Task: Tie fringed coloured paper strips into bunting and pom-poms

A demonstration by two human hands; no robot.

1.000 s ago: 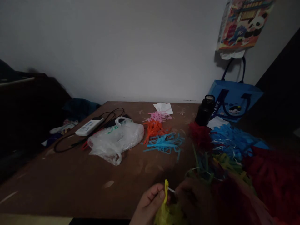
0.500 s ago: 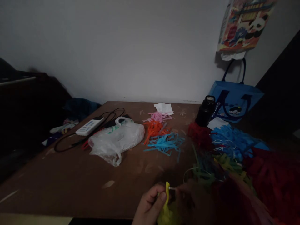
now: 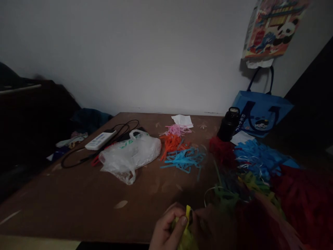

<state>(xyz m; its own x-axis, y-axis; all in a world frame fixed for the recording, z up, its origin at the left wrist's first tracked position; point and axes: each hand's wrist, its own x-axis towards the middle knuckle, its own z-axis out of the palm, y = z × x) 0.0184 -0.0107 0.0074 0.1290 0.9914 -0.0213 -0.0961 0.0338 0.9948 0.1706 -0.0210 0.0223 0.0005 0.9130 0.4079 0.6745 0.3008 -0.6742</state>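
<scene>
At the near edge of the table, my left hand [image 3: 169, 227] pinches a yellow paper tassel [image 3: 187, 236] between thumb and fingers, its narrow folded top standing up and its strips hanging below. Close against the tassel's right side, my right hand [image 3: 208, 222] lies in deep shadow with its fingers pressed together. A thin white string [image 3: 206, 194] loops up from beside those fingers; its other end is hidden. The dark red sleeve [image 3: 260, 225] of the right arm crosses the lower right.
Piles of shredded paper strips lie ahead: light blue [image 3: 184, 159], orange [image 3: 172, 142] and pink [image 3: 177, 130]. A clear plastic bag [image 3: 132, 152] and a white power strip [image 3: 100, 140] are left. Right stand a black bottle [image 3: 229, 123], blue paper tassels [image 3: 260, 154] and a blue tote bag [image 3: 262, 111].
The right hand has moved in against the yellow tassel, and the white piece of string that showed between them is now hidden. Both hands shifted slightly right and down.
</scene>
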